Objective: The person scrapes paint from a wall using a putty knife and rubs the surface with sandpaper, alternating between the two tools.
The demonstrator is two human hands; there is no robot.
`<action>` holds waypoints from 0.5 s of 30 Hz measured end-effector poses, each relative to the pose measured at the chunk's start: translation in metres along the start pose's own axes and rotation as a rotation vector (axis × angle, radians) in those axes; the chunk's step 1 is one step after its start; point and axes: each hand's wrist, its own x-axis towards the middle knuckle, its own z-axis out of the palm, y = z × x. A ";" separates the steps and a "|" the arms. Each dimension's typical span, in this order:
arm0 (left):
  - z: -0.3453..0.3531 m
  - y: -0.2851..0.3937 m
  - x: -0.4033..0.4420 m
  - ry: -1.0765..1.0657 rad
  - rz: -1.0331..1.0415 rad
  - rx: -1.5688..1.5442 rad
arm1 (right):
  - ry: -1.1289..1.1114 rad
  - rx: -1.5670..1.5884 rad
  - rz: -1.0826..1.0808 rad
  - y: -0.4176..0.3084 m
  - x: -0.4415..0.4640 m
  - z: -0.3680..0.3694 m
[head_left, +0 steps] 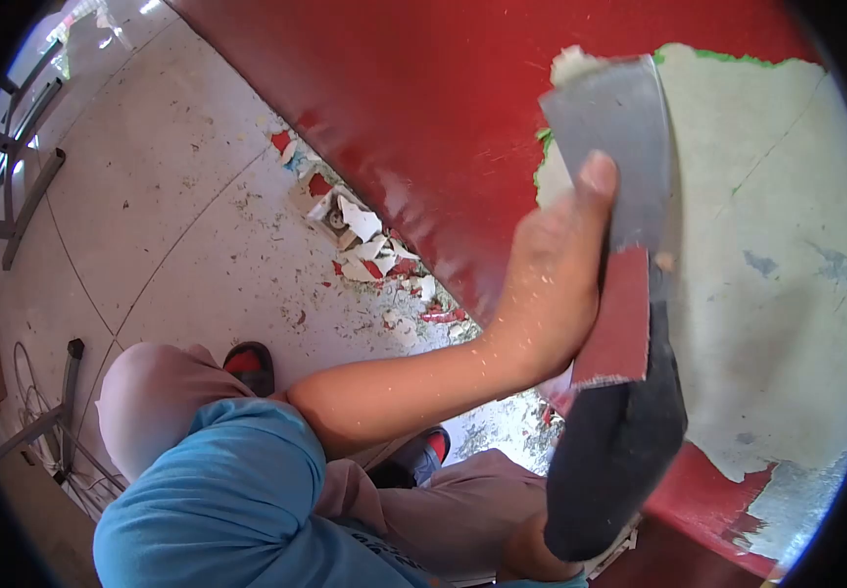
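A wide metal scraper (624,137) lies against the wall, its broad blade edge up at the torn border of the red coating. My bare left hand (560,235) is closed on it, thumb pressed on the blade face; its other fingers are mostly hidden. My right hand (619,451), in a black glove, is closed lower down around the handle area. A reddish-brown rectangular piece with rough edges (614,318) lies over the lower scraper between my hands and hides the handle. Just right of the blade is a bare pale patch (756,265).
The red wall (394,88) meets a pale tiled floor (178,186). Chips of peeled coating (374,245) and dust lie along the wall's foot. Metal frame legs (31,196) stand at the left, with a cable (36,392) near them. My shoes (247,365) are below.
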 end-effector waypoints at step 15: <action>0.002 -0.021 -0.006 0.085 0.140 0.037 | -0.292 -0.143 -0.042 0.056 -0.042 -0.002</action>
